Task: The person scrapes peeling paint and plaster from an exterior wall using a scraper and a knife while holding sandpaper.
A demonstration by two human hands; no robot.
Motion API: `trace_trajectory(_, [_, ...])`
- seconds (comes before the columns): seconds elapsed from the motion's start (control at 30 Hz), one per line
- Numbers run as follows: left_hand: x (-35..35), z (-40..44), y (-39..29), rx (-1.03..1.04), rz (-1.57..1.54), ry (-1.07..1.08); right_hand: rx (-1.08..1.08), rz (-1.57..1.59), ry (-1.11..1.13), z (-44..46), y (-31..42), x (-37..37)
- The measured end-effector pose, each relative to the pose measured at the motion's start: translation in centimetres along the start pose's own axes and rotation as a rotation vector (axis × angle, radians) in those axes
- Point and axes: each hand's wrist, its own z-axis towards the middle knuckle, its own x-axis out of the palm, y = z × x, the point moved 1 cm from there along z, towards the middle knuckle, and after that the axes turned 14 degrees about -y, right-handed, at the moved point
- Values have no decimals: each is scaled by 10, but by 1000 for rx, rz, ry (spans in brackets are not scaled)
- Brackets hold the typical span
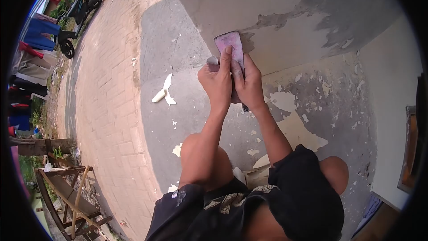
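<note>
Both hands are together in front of me on a scraper (231,41) with a broad pinkish, stained blade. Its dark front edge meets the lower part of the grey wall (249,0). My left hand (217,80) is closed at the scraper, thumb laid along the blade. A small curled grey piece (212,61) sticks out by its fingers; what it is I cannot make out. My right hand (248,85) grips the scraper from the other side, and a black handle end (245,108) shows below it. Patches of coating are gone from the wall around the blade.
Peeled paint flakes (166,91) lie on the grey concrete floor (162,40). A brick-paved path (104,107) runs along the left. Beyond it are hanging clothes (40,33), a parked motorbike (80,11) and a wooden chair (71,196). A pale wall (394,80) stands at right.
</note>
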Motion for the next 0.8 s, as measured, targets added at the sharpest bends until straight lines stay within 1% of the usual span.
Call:
trace_trajectory(0.03, [-2,-1,3,-5,21,17,56,-8,34,2,-2,2])
trace_trajectory(0.1, [-9,-2,9,-152,148,129,223,-61,128,-10,-6,-14])
trace_trajectory(0.13, [-13,-9,11,-148,164,112,261,-96,168,-8,-8,-18])
trace_trajectory(0.23, [4,0,11,-34,117,84,156,-84,113,-4,-16,-14])
trace_trajectory(0.3, [8,-4,12,10,50,50,165,-102,123,-4,-20,-14])
trace_trajectory(0.33, [15,-2,1,17,-4,72,173,-120,133,2,-15,-16])
trace_trajectory(0.4, [25,6,-21,43,-111,99,132,-38,144,35,1,-11])
trace_trajectory(0.43, [22,2,-22,14,-80,82,109,11,149,44,10,-8])
trace_trajectory(0.5, [20,1,-27,-14,-44,64,102,-25,115,29,7,-13])
trace_trajectory(0.57, [12,-7,3,12,36,42,66,-70,65,1,-13,-17])
trace_trajectory(0.63, [9,-7,7,-77,109,66,180,-70,127,-2,-7,-20])
trace_trajectory(0.7, [8,-11,7,-68,59,51,262,-97,190,3,-5,-28])
trace_trajectory(0.73, [13,-10,6,-56,31,59,144,-80,125,3,-8,-24])
trace_trajectory(0.8, [14,-8,7,-26,76,69,184,-87,143,4,-13,-22])
